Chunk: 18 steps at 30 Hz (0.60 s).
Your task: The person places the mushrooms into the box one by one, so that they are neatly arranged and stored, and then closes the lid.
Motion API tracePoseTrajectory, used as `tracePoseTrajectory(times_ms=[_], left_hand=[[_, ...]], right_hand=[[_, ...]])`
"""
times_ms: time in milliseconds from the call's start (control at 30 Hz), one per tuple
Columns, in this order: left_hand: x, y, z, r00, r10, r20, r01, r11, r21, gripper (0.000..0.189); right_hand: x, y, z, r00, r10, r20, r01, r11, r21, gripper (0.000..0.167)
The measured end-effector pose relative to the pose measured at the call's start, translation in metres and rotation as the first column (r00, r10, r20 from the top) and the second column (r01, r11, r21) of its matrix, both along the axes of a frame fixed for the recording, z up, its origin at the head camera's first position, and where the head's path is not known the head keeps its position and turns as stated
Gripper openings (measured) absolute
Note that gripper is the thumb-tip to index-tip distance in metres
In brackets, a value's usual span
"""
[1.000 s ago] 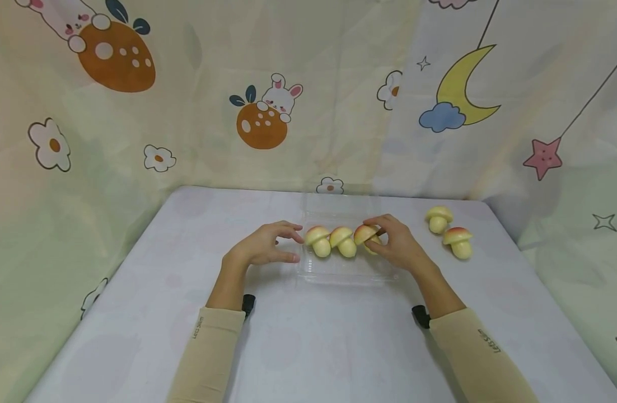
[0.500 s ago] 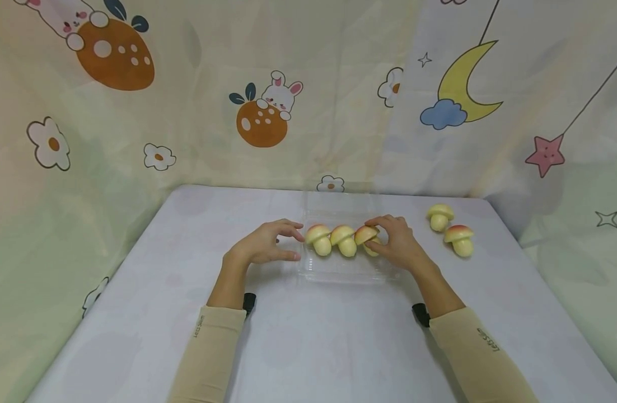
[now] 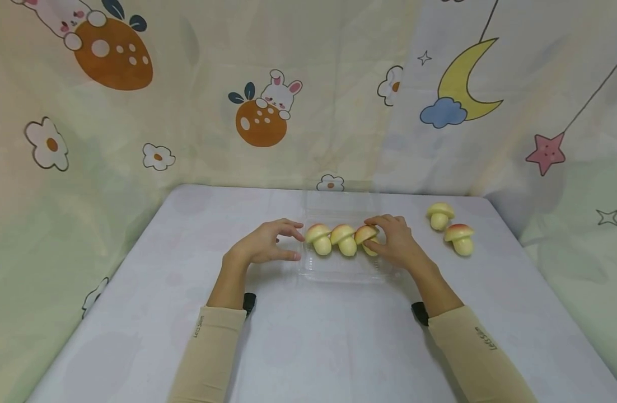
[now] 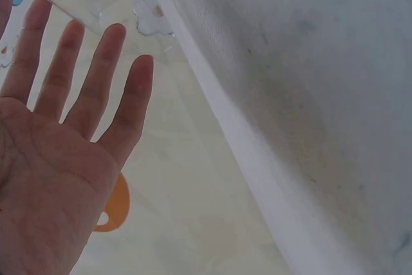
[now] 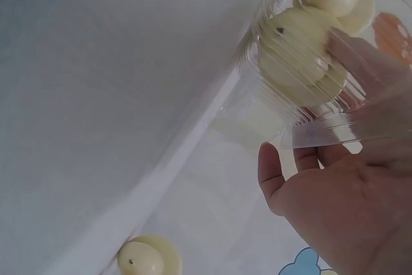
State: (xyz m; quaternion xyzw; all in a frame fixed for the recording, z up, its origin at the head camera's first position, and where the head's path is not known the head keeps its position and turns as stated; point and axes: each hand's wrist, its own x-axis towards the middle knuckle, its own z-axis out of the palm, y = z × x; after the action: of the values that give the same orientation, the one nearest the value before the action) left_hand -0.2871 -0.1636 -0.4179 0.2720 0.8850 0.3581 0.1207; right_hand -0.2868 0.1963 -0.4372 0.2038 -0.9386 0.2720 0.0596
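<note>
The right hand (image 3: 398, 242) pinches the rightmost mushroom (image 3: 365, 234) in the box (image 3: 339, 273), stem slanting nearward and right. The left hand (image 3: 262, 244), fingers parted and holding nothing, is at the box's left wall. Two loose mushrooms (image 3: 440, 217) (image 3: 460, 242) lie right of the box, nearer the right hand.

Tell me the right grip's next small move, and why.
Probably the right grip should let go of the pinched mushroom: it appears to be in line inside the clear container, beside the middle mushroom, while two loose mushrooms lie outside on the table, to the right.
</note>
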Motion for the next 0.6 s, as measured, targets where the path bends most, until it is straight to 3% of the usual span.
tracePoseTrajectory(times_ms=[233, 400, 600], left_hand=[[0.001, -0.003, 0.001, 1.000, 0.018, 0.005, -0.018, 1.000, -0.010, 0.042], [-0.001, -0.002, 0.000, 1.000, -0.004, 0.007, 0.004, 1.000, -0.009, 0.044], [0.000, -0.002, -0.001, 1.000, 0.010, 0.018, -0.010, 1.000, -0.002, 0.044]], right_hand=[[-0.001, -0.002, 0.004, 1.000, 0.028, 0.008, -0.028, 1.000, -0.003, 0.060], [0.003, 0.000, 0.011, 0.999, 0.010, 0.033, -0.011, 1.000, 0.008, 0.061], [0.002, 0.003, 0.020, 0.999, 0.028, 0.030, -0.029, 0.999, 0.035, 0.057]])
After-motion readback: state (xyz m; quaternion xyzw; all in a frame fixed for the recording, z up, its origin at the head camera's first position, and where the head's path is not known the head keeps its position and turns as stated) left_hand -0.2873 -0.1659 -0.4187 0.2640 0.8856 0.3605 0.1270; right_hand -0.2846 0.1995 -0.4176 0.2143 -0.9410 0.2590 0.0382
